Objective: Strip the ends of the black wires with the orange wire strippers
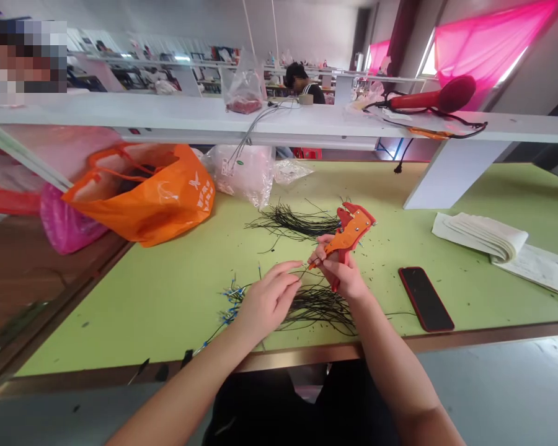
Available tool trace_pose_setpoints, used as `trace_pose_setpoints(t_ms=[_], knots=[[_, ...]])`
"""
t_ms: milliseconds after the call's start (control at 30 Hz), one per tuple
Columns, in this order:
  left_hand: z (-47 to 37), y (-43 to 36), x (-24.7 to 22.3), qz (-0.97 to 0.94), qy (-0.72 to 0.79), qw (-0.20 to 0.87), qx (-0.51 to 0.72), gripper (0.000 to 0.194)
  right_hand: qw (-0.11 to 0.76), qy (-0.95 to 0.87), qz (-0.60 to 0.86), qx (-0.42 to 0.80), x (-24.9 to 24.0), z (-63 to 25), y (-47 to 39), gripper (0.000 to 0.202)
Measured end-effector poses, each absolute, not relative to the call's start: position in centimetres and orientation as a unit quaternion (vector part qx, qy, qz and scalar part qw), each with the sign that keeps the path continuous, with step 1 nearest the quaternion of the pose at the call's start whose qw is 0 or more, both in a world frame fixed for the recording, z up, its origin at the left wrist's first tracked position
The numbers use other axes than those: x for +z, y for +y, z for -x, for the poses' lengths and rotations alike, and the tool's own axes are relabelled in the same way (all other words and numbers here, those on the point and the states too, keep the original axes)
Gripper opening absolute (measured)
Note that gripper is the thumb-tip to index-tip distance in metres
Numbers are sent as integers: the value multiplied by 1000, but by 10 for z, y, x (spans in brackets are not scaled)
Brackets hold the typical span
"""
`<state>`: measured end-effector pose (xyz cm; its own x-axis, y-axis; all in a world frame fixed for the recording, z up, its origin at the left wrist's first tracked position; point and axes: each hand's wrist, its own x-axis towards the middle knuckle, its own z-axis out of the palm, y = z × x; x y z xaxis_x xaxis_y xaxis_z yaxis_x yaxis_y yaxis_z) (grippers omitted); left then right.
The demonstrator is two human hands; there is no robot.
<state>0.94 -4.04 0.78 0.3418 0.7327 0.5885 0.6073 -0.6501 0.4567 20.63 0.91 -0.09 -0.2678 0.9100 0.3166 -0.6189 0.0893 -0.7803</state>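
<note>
My right hand (341,271) is closed around an orange and red wire stripper (353,228), its jaw end pointing up and away. My left hand (270,294) pinches a thin black wire (303,274) between thumb and fingers, just left of the tool's lower end. Under both hands lies a bundle of black wires (323,303), and blue-tipped wire ends (232,300) stick out to its left. Farther back on the table rests a second bundle of black wires (297,220), partly behind the wire stripper.
A phone (426,299) and folded papers (483,238) lie to the right. An orange bag (167,201) and a clear plastic bag (242,170) stand at the back left. A white shelf (177,114) spans the back, holding a red heat tool (423,99). Wire scraps dot the green table (167,316).
</note>
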Motion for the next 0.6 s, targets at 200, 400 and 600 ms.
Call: trace_pose_setpoints(t_ms=[200, 400, 600], knots=[[19, -37, 2, -809, 517, 6, 278, 34, 613, -447, 136, 638, 1, -216, 15, 41], [7, -31, -18, -820, 545, 43, 170, 36, 679, -407, 133, 597, 19, -248, 21, 39], [-29, -28, -45, -865, 495, 54, 64, 31, 773, -362, 188, 487, 37, -288, 14, 38]])
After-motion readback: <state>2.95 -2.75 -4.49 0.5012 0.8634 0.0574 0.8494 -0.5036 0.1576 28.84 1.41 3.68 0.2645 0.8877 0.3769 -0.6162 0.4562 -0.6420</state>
